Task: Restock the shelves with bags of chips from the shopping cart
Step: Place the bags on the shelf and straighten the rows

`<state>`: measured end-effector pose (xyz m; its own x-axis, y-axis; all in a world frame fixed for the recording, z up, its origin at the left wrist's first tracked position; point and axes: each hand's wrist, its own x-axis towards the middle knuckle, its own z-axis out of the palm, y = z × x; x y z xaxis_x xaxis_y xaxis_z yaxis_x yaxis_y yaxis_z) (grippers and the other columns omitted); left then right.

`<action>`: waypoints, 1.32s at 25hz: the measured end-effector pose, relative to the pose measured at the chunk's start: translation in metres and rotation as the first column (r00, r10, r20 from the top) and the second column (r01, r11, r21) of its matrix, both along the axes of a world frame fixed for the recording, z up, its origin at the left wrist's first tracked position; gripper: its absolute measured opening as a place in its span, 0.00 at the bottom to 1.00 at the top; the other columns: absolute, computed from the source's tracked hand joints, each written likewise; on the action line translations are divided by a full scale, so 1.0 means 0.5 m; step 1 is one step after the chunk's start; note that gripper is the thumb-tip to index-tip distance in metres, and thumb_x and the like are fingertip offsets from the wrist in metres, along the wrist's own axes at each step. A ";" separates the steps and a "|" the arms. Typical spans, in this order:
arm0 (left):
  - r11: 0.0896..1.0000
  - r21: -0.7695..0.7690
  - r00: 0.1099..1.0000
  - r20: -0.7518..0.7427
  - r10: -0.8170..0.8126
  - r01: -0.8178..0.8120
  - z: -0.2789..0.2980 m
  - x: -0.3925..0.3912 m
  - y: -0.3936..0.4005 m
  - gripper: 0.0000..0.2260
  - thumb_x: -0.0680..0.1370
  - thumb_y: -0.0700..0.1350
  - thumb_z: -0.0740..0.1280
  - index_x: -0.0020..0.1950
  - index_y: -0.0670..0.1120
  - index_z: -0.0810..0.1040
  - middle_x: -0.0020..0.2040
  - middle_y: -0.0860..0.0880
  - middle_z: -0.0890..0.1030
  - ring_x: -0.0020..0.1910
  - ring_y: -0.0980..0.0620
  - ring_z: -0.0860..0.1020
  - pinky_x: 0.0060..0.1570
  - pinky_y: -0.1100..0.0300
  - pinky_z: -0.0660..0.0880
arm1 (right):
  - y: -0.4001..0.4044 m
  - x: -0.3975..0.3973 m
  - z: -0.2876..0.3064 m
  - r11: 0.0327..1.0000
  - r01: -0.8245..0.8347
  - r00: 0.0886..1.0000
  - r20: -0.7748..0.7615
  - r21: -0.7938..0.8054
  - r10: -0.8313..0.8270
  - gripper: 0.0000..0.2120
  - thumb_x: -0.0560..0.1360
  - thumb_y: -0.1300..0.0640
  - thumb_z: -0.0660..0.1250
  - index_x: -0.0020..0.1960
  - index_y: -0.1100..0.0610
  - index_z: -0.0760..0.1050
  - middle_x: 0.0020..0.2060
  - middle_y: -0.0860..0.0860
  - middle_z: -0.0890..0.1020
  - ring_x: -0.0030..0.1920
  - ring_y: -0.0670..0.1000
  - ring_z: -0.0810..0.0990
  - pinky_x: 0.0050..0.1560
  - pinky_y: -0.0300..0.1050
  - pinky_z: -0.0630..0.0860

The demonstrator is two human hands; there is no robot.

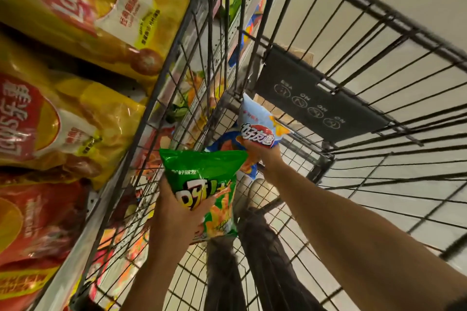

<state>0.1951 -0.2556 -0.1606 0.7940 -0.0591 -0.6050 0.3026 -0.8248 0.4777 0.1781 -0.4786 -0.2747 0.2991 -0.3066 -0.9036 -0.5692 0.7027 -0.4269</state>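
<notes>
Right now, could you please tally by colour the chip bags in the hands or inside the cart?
Green bag, in the left hand: 1
Light blue bag, in the right hand: 1
Dark blue bag, lying in the cart: 1
Total: 3

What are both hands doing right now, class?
Left hand: grips the green chip bag.
Right hand: grips the light-blue chip bag inside the cart.
</notes>
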 end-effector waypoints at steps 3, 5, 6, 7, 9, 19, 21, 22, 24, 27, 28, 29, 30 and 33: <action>1.000 -0.022 1.000 0.000 0.013 -0.013 0.008 -0.003 -0.005 0.48 0.58 0.67 0.77 0.73 0.61 0.61 0.60 0.55 0.77 0.56 0.52 0.78 0.52 0.51 0.76 | -0.002 -0.006 -0.023 0.998 0.067 0.997 -0.027 0.012 -0.066 0.27 0.71 0.66 0.76 0.68 0.63 0.73 0.61 0.62 0.82 0.58 0.62 0.83 0.53 0.55 0.83; 1.000 -0.018 1.000 -0.022 0.015 -0.015 0.023 -0.003 -0.011 0.49 0.57 0.71 0.75 0.74 0.63 0.59 0.60 0.55 0.78 0.55 0.51 0.79 0.54 0.48 0.78 | 0.003 -0.014 -0.013 0.993 0.117 0.990 -0.082 0.002 -0.117 0.24 0.70 0.62 0.78 0.64 0.60 0.76 0.57 0.59 0.84 0.53 0.59 0.85 0.48 0.53 0.84; 1.000 -0.014 0.999 -0.032 0.013 -0.014 0.034 -0.004 -0.013 0.50 0.57 0.72 0.75 0.74 0.64 0.58 0.60 0.55 0.79 0.56 0.50 0.79 0.54 0.47 0.79 | 0.009 -0.020 0.000 0.993 0.116 0.986 -0.114 -0.024 -0.118 0.20 0.69 0.59 0.79 0.59 0.57 0.77 0.52 0.56 0.85 0.46 0.54 0.85 0.39 0.46 0.84; 1.000 -0.008 0.999 -0.038 0.009 -0.009 0.048 -0.003 -0.016 0.50 0.56 0.73 0.74 0.74 0.64 0.58 0.60 0.55 0.79 0.56 0.50 0.79 0.54 0.47 0.79 | 0.017 -0.029 0.013 0.992 0.100 0.982 -0.155 -0.075 -0.111 0.18 0.68 0.56 0.80 0.53 0.53 0.77 0.48 0.52 0.85 0.41 0.49 0.84 0.33 0.41 0.81; 1.000 -0.004 0.999 -0.051 0.009 -0.009 0.079 -0.001 -0.024 0.51 0.55 0.75 0.73 0.73 0.64 0.57 0.59 0.56 0.79 0.56 0.49 0.79 0.54 0.48 0.78 | 0.037 -0.052 0.046 0.974 0.022 0.972 -0.225 -0.226 -0.074 0.19 0.65 0.50 0.82 0.48 0.48 0.75 0.45 0.49 0.84 0.39 0.46 0.81 0.37 0.40 0.79; 0.981 -0.192 0.991 0.126 0.034 -0.010 0.199 -0.077 -0.025 0.30 0.63 0.64 0.79 0.57 0.69 0.64 0.46 0.74 0.80 0.41 0.73 0.79 0.37 0.66 0.72 | 0.063 -0.162 0.249 0.819 0.003 0.997 0.070 -0.574 0.046 0.23 0.65 0.53 0.81 0.54 0.44 0.73 0.51 0.49 0.83 0.52 0.51 0.84 0.51 0.48 0.81; 0.971 -0.240 0.984 0.170 0.057 -0.015 0.250 -0.128 -0.004 0.31 0.63 0.65 0.79 0.56 0.70 0.62 0.45 0.81 0.75 0.40 0.78 0.76 0.36 0.66 0.71 | 0.072 -0.214 0.312 0.774 0.029 0.981 0.165 -0.633 0.099 0.22 0.66 0.52 0.81 0.52 0.41 0.72 0.47 0.40 0.83 0.46 0.40 0.84 0.43 0.35 0.78; 0.965 -0.260 0.976 0.201 0.082 -0.027 0.275 -0.155 0.011 0.33 0.61 0.69 0.78 0.56 0.71 0.61 0.45 0.81 0.75 0.40 0.79 0.76 0.35 0.66 0.72 | 0.077 -0.239 0.345 0.749 0.040 0.970 0.206 -0.661 0.130 0.23 0.66 0.51 0.81 0.54 0.41 0.72 0.47 0.38 0.83 0.44 0.36 0.84 0.40 0.30 0.77; 0.950 -0.304 0.948 0.276 0.157 -0.069 0.328 -0.222 0.055 0.37 0.53 0.78 0.73 0.57 0.73 0.62 0.46 0.75 0.80 0.40 0.76 0.78 0.34 0.68 0.75 | 0.099 -0.297 0.418 0.702 0.082 0.938 0.293 -0.707 0.185 0.29 0.65 0.49 0.82 0.61 0.44 0.72 0.47 0.37 0.83 0.43 0.33 0.83 0.39 0.28 0.77; 0.921 -0.375 0.881 0.396 0.259 -0.102 0.416 -0.344 0.167 0.43 0.53 0.76 0.75 0.63 0.65 0.67 0.48 0.68 0.82 0.44 0.70 0.81 0.44 0.61 0.79 | 0.167 -0.398 0.528 0.654 0.130 0.866 0.406 -0.745 0.291 0.30 0.64 0.49 0.83 0.59 0.42 0.71 0.47 0.37 0.83 0.44 0.36 0.83 0.45 0.37 0.79; 0.908 -0.400 0.853 0.422 0.306 -0.128 0.456 -0.389 0.212 0.42 0.54 0.74 0.77 0.64 0.64 0.67 0.50 0.67 0.83 0.46 0.67 0.82 0.46 0.59 0.80 | 0.198 -0.429 0.570 0.649 0.135 0.830 0.443 -0.749 0.338 0.29 0.63 0.50 0.83 0.57 0.40 0.72 0.47 0.38 0.83 0.45 0.37 0.84 0.45 0.38 0.79; 0.893 -0.426 0.819 0.453 0.352 -0.149 0.496 -0.431 0.257 0.40 0.56 0.73 0.78 0.63 0.66 0.67 0.51 0.67 0.83 0.48 0.67 0.82 0.47 0.61 0.81 | 0.231 -0.454 0.611 0.648 0.138 0.790 0.478 -0.749 0.384 0.29 0.62 0.50 0.84 0.57 0.42 0.72 0.48 0.40 0.84 0.45 0.38 0.84 0.45 0.39 0.79; 0.879 -0.447 0.769 0.500 0.398 -0.164 0.550 -0.478 0.309 0.37 0.57 0.71 0.79 0.60 0.68 0.67 0.51 0.70 0.82 0.47 0.70 0.81 0.44 0.68 0.79 | 0.274 -0.479 0.663 0.644 0.133 0.743 0.506 -0.753 0.438 0.31 0.61 0.49 0.84 0.58 0.44 0.73 0.49 0.42 0.85 0.46 0.41 0.85 0.46 0.42 0.80; 0.853 -0.463 0.630 0.594 0.500 -0.240 0.702 -0.591 0.439 0.37 0.57 0.73 0.76 0.58 0.70 0.60 0.44 0.75 0.76 0.41 0.78 0.75 0.34 0.75 0.71 | 0.392 -0.530 0.804 0.636 0.091 0.607 0.549 -0.766 0.574 0.34 0.59 0.49 0.84 0.59 0.44 0.72 0.48 0.41 0.84 0.47 0.43 0.84 0.46 0.44 0.80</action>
<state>-0.1003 -0.0363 0.1904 0.9613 0.2563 0.1013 0.0360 -0.4814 0.8757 -0.0868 -0.2826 0.1273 0.8668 -0.4891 0.0971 0.0551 -0.0997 -0.9935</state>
